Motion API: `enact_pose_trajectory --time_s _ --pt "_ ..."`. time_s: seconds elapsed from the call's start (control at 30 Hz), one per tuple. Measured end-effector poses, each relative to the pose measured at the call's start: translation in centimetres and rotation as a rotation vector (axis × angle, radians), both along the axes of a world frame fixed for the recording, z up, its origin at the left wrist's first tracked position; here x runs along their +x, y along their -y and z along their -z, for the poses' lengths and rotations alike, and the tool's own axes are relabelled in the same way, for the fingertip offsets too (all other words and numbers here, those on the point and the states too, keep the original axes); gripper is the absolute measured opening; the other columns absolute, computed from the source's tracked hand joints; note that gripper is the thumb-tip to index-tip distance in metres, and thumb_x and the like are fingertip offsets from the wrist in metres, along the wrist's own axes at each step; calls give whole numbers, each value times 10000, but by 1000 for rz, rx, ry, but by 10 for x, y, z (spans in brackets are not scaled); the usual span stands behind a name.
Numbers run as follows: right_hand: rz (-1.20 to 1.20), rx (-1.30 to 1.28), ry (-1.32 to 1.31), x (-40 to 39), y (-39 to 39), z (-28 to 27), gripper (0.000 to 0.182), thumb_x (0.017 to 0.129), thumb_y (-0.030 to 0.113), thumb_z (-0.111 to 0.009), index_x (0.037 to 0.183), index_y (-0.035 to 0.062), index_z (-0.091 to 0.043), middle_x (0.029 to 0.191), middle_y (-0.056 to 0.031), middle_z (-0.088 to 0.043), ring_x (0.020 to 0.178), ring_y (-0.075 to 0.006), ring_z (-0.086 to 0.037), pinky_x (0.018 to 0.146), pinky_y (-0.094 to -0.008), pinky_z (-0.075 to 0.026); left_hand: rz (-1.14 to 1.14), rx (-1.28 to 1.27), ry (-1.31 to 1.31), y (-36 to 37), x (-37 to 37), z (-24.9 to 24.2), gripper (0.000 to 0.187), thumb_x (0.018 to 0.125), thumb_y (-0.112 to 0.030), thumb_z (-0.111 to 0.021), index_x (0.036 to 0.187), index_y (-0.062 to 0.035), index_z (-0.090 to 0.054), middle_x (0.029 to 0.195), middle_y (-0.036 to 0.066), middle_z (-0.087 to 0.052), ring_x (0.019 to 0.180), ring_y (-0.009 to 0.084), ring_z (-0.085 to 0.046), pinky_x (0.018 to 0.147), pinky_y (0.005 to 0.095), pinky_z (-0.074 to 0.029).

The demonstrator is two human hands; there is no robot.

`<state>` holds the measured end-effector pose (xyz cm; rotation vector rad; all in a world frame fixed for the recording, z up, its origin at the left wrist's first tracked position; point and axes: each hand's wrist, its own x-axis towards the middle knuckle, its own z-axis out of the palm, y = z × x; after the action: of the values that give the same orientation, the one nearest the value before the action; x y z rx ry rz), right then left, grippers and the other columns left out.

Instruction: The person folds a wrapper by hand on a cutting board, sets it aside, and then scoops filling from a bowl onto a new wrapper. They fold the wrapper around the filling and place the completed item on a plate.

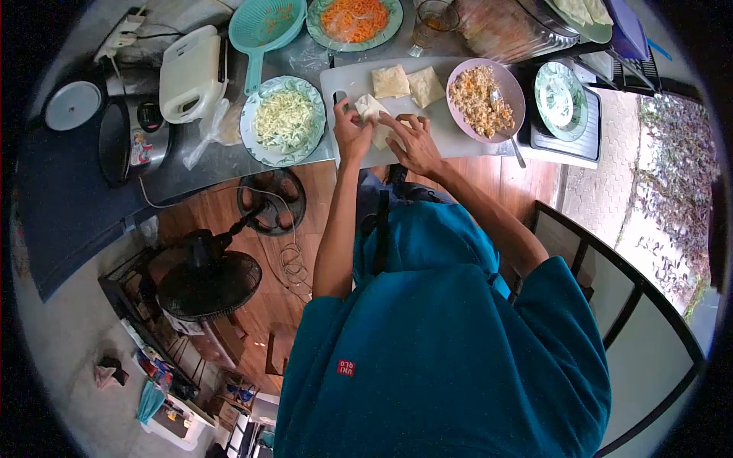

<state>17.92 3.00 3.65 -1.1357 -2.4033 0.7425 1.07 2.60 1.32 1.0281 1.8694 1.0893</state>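
Note:
A pale, thin pastry wrapper, partly folded, lies on the white cutting board in front of me. My left hand pinches its left side. From the right, my right hand has its fingers bent onto the same wrapper, which they partly cover. Just beyond are two folded square parcels, a left one and a right one. On the board's right side stands a pink bowl of crumbly filling, with a spoon leaning out over its rim.
Left of the board is a plate of shredded cabbage. Behind it sit a turquoise colander and a plate of shredded carrot. A glass mug stands at the back. Another plate lies at right. A fan stands below left.

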Motion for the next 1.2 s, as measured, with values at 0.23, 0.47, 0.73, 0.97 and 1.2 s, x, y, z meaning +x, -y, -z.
enact_pose_trajectory --time_s 0.23,0.47,0.73,0.97,1.2 --pt "-84 -4 0 2 -19 0 691 884 212 -599 1488 115 -277 1333 -99 -529 1233 -275 -461 1023 -491 -268 163 -117 -23 -19 -16 1 575 718 -102 -800 1215 -35 -520 939 113 -694 821 183 -650 729 313 -514" --pt "-190 -57 -1 2 -29 5 733 886 233 -598 1503 112 -222 1344 -99 -533 1230 -271 -484 1042 -482 -266 362 -176 -336 -46 -27 -1 465 685 -161 -798 1100 -65 -612 1007 156 -695 911 302 -673 785 372 -527" --pt "-299 -29 48 0 -35 -1 756 876 235 -580 1512 105 -193 1334 -153 -539 1242 -266 -494 1034 -463 -266 514 -200 -263 -65 -39 -2 272 710 -133 -769 941 -11 -691 894 151 -706 885 281 -686 777 352 -530" --pt "-323 -31 91 0 -40 9 774 884 251 -585 1519 114 -163 1333 -159 -542 1241 -271 -503 1039 -486 -255 552 -98 -347 -47 -34 -9 241 742 -148 -738 942 -26 -683 878 161 -691 774 271 -662 693 372 -507" --pt "-302 14 101 5 -42 8 780 865 258 -625 1504 120 -200 1295 -150 -557 1240 -278 -488 1059 -498 -254 508 -43 -249 -31 -28 -32 240 747 -114 -716 954 -8 -655 892 193 -681 833 318 -674 720 384 -515"
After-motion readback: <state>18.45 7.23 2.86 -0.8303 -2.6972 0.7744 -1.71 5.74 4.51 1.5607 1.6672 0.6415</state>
